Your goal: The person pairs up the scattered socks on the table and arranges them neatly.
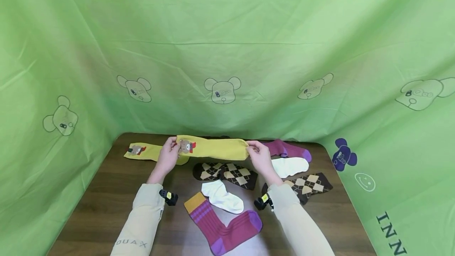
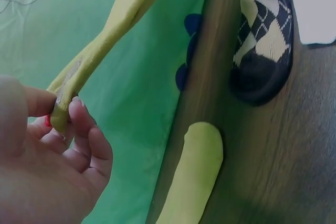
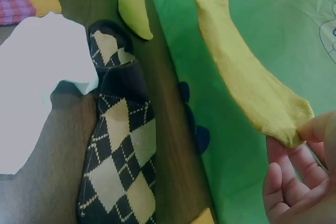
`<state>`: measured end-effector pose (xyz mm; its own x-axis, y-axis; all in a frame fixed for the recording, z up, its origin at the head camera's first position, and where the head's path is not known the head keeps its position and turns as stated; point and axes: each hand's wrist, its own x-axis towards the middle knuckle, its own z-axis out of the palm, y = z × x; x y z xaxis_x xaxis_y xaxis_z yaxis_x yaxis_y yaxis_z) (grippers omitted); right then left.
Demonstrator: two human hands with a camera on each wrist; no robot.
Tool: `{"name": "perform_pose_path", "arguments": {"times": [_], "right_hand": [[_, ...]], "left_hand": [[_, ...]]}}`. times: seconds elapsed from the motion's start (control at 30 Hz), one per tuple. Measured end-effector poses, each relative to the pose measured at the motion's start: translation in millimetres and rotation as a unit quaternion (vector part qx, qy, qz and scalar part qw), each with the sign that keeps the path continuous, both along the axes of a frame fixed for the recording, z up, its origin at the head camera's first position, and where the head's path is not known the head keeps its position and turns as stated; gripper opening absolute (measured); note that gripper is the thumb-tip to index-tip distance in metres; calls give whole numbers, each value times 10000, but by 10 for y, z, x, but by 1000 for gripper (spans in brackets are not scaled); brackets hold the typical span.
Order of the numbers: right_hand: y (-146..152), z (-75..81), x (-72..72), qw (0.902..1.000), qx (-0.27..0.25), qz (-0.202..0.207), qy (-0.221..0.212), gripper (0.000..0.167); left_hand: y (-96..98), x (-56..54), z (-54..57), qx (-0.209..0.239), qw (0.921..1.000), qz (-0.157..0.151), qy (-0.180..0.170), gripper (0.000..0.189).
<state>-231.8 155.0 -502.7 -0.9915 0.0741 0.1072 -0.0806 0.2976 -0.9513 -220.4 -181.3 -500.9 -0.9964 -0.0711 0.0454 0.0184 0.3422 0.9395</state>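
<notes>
A yellow sock [image 1: 217, 148] with a bear's face near one end is stretched level above the far part of the table. My left hand [image 1: 169, 154] pinches its bear end between thumb and fingers; in the left wrist view the cloth [image 2: 79, 72] is seen edge-on there. At the other end my right hand [image 1: 260, 157] pinches a corner of the same sock [image 3: 247, 77]. Another yellow sock [image 1: 147, 151] with a bear lies on the table behind my left hand, partly covered by it. Below the held sock lies a brown argyle sock [image 1: 238, 175].
On the wooden table [image 1: 106, 192] lie a white sock [image 1: 223, 197] and a magenta sock [image 1: 231, 230] in front. To the right are a purple sock [image 1: 288, 150], another white sock [image 1: 290, 166] and another argyle sock [image 1: 311, 185]. A green cloth [image 1: 227, 58] hangs behind and at both sides.
</notes>
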Motion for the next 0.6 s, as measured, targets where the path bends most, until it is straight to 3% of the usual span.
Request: {"name": "perform_pose_path", "arguments": {"times": [0.2,0.5,0.6], "right_hand": [[-102,56,-52,9999,-57,88,38,14],[-266,263,-139,9981,-141,571,191,13],[-329,260,-191,9975,-215,609,271,12]], "left_hand": [[-114,-16,46,-94,9999,70,-83,41],[-256,-27,216,-244,9971,702,191,37],[-309,-29,277,-332,9950,893,308,35]]}}
